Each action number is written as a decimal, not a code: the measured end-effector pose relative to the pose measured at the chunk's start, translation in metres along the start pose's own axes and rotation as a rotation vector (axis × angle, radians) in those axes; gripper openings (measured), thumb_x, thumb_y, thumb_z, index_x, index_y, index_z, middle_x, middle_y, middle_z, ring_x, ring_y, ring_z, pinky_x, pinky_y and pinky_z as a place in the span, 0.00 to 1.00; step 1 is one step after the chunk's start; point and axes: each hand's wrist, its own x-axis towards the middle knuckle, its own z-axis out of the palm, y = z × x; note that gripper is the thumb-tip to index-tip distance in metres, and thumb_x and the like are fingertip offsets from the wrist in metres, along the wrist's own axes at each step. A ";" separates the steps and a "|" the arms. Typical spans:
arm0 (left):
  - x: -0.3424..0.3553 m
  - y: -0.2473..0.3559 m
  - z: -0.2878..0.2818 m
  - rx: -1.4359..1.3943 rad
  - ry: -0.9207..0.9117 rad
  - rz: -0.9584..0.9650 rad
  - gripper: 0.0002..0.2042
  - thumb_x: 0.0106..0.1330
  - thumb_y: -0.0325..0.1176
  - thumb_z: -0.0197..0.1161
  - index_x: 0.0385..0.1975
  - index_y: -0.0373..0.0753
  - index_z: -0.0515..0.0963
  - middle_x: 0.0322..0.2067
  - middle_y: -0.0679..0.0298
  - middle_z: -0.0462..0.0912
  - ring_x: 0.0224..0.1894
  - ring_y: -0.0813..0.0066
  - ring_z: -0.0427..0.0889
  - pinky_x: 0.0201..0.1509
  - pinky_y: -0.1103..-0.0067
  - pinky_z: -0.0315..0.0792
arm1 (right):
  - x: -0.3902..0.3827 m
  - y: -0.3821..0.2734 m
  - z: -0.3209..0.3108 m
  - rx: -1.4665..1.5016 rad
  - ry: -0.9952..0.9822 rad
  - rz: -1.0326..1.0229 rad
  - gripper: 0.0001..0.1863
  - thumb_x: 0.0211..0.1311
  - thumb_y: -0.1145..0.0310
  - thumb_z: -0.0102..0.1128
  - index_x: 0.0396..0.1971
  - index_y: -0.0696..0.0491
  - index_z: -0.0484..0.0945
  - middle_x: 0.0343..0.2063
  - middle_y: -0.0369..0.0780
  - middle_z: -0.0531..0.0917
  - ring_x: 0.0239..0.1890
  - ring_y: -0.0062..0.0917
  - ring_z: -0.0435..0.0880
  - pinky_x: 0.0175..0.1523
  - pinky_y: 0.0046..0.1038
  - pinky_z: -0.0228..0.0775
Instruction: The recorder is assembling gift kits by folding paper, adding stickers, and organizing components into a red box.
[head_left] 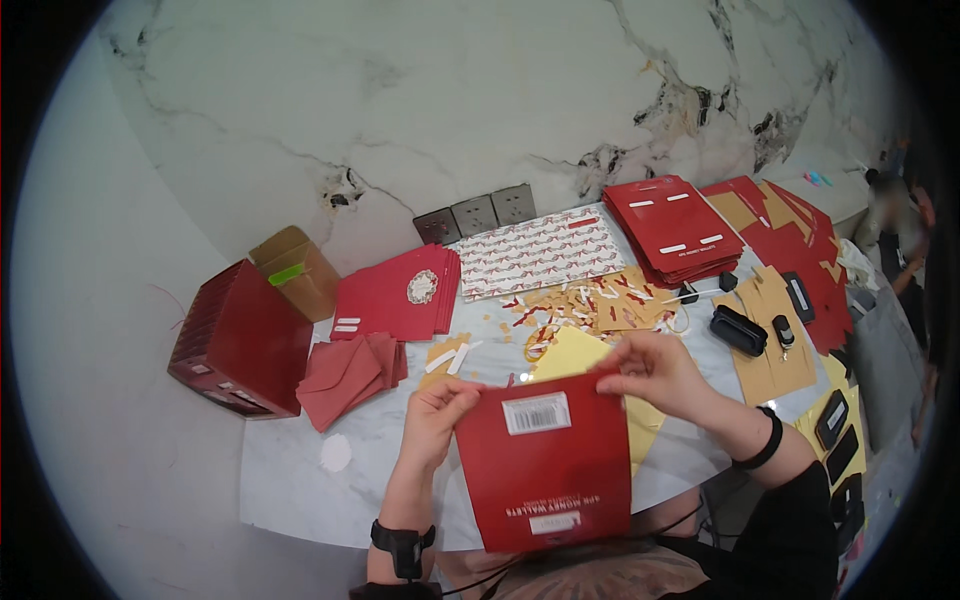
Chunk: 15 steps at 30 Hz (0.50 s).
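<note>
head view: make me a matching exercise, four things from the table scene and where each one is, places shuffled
Things
1. red card with a barcode label
2. red envelopes
3. patterned white sheet
4. yellow sheet

Places
A. just below the wall sockets
B. partly hidden by what the hands hold
C. next to the dark red box
D. held by the left hand and right hand

Pairs: 1-D, 2-C, 3-A, 4-B

One left hand and one right hand, one red packet with two white labels, three wall sockets, one brown box, one patterned white sheet, four white strips on the thick red stack, two black wrist straps
</note>
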 end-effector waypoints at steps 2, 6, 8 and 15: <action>0.001 -0.002 -0.005 -0.156 0.262 0.130 0.06 0.69 0.28 0.59 0.38 0.32 0.79 0.35 0.63 0.85 0.39 0.82 0.81 0.46 0.84 0.74 | 0.028 -0.015 0.007 -0.072 -0.025 -0.026 0.08 0.56 0.78 0.67 0.36 0.61 0.79 0.33 0.38 0.84 0.37 0.17 0.83 0.43 0.19 0.77; 0.011 -0.006 0.001 -0.331 0.392 0.297 0.07 0.72 0.30 0.56 0.45 0.36 0.73 0.41 0.57 0.83 0.42 0.77 0.81 0.47 0.81 0.76 | 0.073 -0.015 0.013 -0.158 -0.078 -0.050 0.05 0.58 0.79 0.65 0.34 0.61 0.78 0.33 0.38 0.84 0.37 0.18 0.84 0.43 0.20 0.79; 0.013 -0.009 -0.004 -0.381 0.382 0.285 0.07 0.72 0.30 0.55 0.45 0.37 0.70 0.46 0.52 0.82 0.44 0.75 0.81 0.49 0.79 0.76 | 0.082 -0.015 0.014 -0.154 -0.054 -0.037 0.04 0.56 0.80 0.65 0.31 0.62 0.79 0.29 0.37 0.84 0.33 0.17 0.83 0.39 0.19 0.77; 0.011 -0.012 -0.007 -0.202 0.403 0.472 0.06 0.73 0.31 0.53 0.33 0.38 0.67 0.43 0.49 0.83 0.39 0.75 0.83 0.43 0.80 0.79 | 0.085 -0.017 0.008 -0.078 -0.132 0.033 0.05 0.52 0.81 0.68 0.27 0.61 0.79 0.30 0.40 0.85 0.33 0.18 0.84 0.39 0.20 0.78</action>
